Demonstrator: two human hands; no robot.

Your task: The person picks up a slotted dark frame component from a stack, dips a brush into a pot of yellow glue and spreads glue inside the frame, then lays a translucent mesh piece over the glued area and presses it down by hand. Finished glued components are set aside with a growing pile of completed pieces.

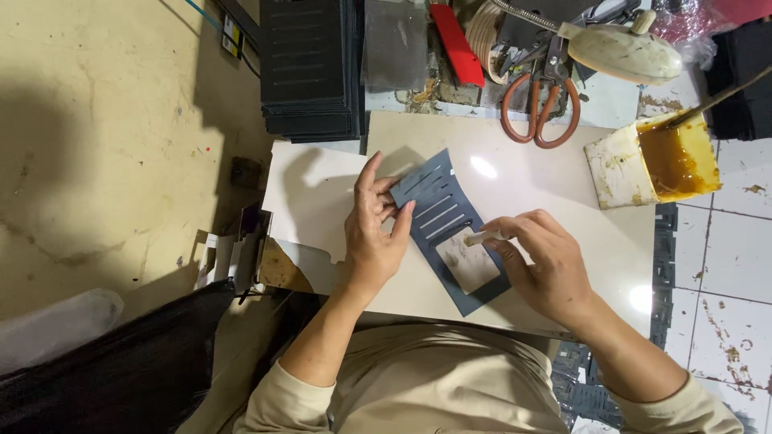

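while the pale worktop (pixel 563 201) takes up the middle of the view, a stack of dark sheets (pixel 310 68) sits at its far left corner. a glue tub (pixel 651 161) of amber paste stands far right, orange-handled scissors (pixel 540 108) beside it. the dark slotted card piece (pixel 450 229) lies flat at centre. the left hand (pixel 374 233) presses it with spread fingers. the right hand (pixel 547 265) pinches a small white applicator (pixel 485 237), its tip on the card's pale patch (pixel 469 261).
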